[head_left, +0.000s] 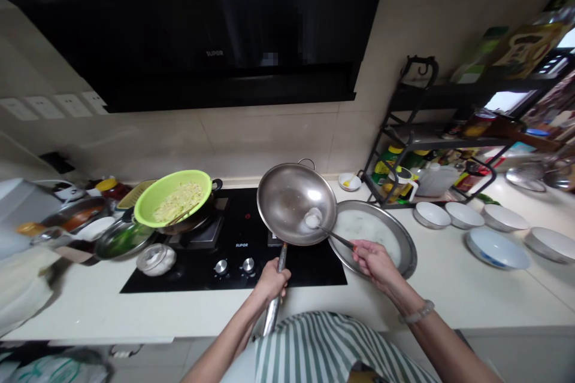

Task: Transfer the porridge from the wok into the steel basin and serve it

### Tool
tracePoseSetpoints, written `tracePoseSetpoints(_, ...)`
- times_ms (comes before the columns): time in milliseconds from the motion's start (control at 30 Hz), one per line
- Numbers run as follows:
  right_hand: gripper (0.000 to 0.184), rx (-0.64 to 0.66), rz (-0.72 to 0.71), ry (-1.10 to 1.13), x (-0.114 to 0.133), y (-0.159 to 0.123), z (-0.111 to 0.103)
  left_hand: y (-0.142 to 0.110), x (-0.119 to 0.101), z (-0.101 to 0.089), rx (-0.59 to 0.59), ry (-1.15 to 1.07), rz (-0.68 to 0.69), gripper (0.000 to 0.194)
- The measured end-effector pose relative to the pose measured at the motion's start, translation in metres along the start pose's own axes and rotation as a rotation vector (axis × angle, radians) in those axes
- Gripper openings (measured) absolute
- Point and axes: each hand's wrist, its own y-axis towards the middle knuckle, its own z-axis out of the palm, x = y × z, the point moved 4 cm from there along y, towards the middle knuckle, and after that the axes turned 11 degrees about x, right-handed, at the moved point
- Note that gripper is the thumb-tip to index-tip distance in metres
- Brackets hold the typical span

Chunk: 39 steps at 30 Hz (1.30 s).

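Note:
My left hand (272, 280) is wrapped round the long metal handle of a wok (287, 194), which sits over the right side of the black stove, its bowl facing up. My right hand (375, 262) grips the handle of a ladle (313, 219), whose round bowl rests inside the wok near its lower right. Whether the ladle holds liquid is hard to make out. Just right of the wok, partly beneath its rim and my right forearm, stands a wide metal basin (409, 251) of cloudy white liquid.
At left, a green colander (146, 200) of pale chopped food and chopsticks sits on a dark pot. A glass jar (156, 259) stands at the stove's left edge. Several bowls (498, 248) line the right counter below a black rack (408, 125). A range hood (215, 24) hangs overhead.

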Motion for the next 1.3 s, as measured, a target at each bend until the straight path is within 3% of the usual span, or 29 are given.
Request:
tracePoseSetpoints(367,0.041,-0.032,-0.011,0.119,0.008,-0.022,-0.020,0.002,0.003,0.001,0.007,-0.015,0.007,0.022)
tracePoseSetpoints(633,0.047,-0.173,-0.069,0.096,0.015,-0.045,-0.060,0.001,0.001,0.001,0.001,-0.015,-0.005,0.022)
tracePoseSetpoints(733,0.046,-0.275,-0.122,-0.057,0.008,-0.048,-0.083,0.001,0.002,0.001,0.006,-0.017,-0.006,0.021)
tracePoseSetpoints(867,0.037,-0.391,-0.286,-0.525,-0.003,-0.049,-0.110,0.000,0.002,0.001,0.004,-0.009,-0.005,0.021)
tracePoseSetpoints(1033,0.036,-0.462,-0.443,-1.027,-0.022,-0.055,-0.121,-0.001,0.001,0.001,0.002,-0.007,-0.002,0.021)
tracePoseSetpoints(1167,0.037,-0.450,-0.575,-1.183,-0.028,-0.066,-0.117,0.000,0.001,0.001,-0.003,-0.009,0.002,0.021)
tracePoseSetpoints(1300,0.038,-0.477,-0.574,-1.177,-0.027,-0.069,-0.118,-0.001,0.002,0.001,-0.005,-0.008,-0.006,0.021)
